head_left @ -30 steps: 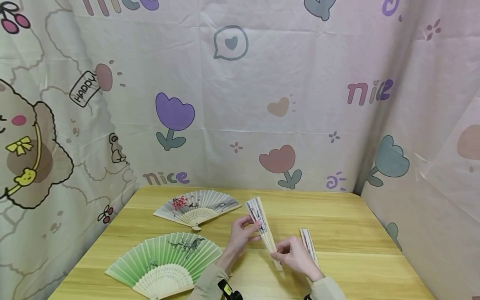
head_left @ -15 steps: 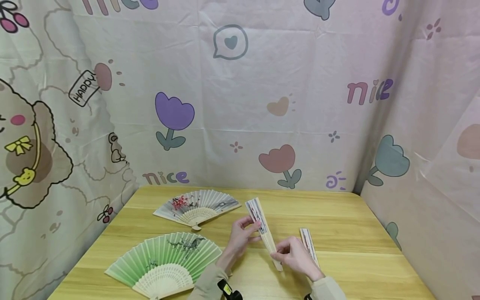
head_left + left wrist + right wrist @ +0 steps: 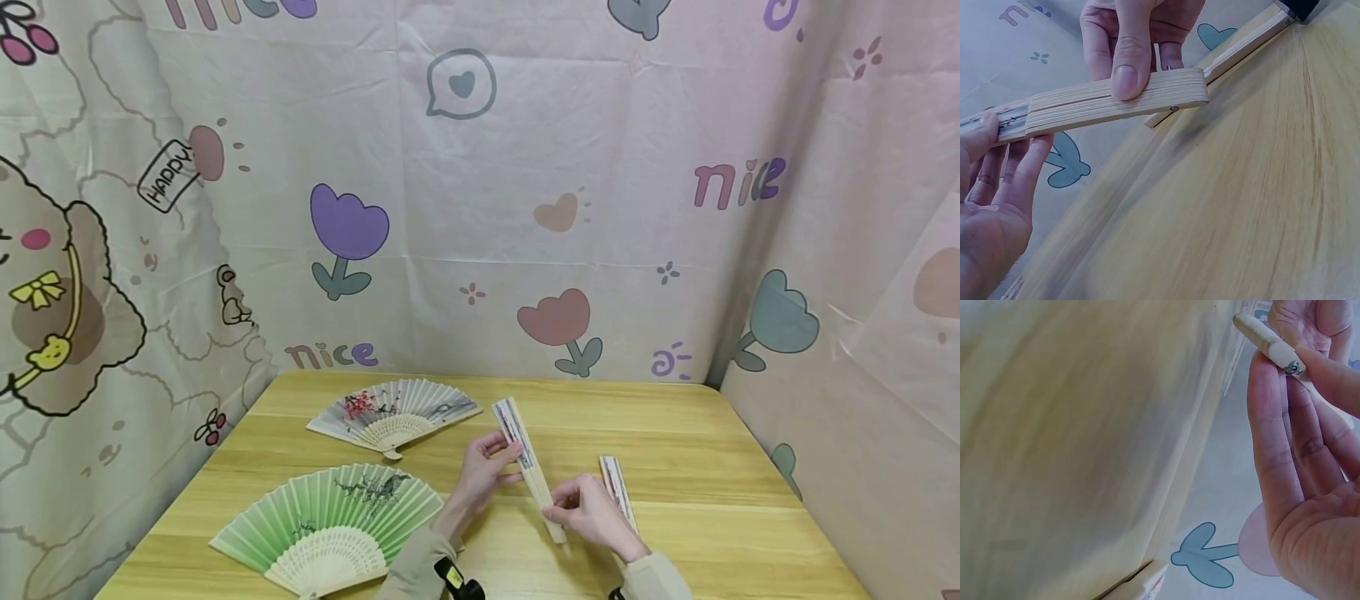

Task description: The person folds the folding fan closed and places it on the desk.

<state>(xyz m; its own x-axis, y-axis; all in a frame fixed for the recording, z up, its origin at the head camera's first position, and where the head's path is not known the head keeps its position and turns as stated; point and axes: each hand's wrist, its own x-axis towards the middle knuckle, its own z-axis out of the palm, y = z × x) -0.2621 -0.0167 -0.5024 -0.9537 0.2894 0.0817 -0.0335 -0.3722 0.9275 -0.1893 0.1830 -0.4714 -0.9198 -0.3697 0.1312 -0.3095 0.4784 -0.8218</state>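
Observation:
Both hands hold a folded hand fan [image 3: 531, 467] with pale wooden ribs and grey printed fabric, tilted above the table. My left hand [image 3: 483, 473] pinches its fabric part between thumb and fingers. The right hand [image 3: 594, 512] pinches the ribs near the pivot end, thumb on top in the left wrist view. A metal rivet shows at that end of the fan [image 3: 1266, 340] in the right wrist view. Just beyond the right hand, a second folded fan [image 3: 617, 487] lies on the table, partly hidden by that hand.
An open green fan [image 3: 330, 525] with a dark branch print lies at the front left of the wooden table [image 3: 697, 450]. Behind it is an open grey-white fan [image 3: 397, 417] with red blossoms. A patterned cloth [image 3: 480, 192] hangs behind the table and at both sides.
The held fan has turned slightly and its printed face looks narrower. Both hands stay nearly in place, and the fans on the table have not moved.

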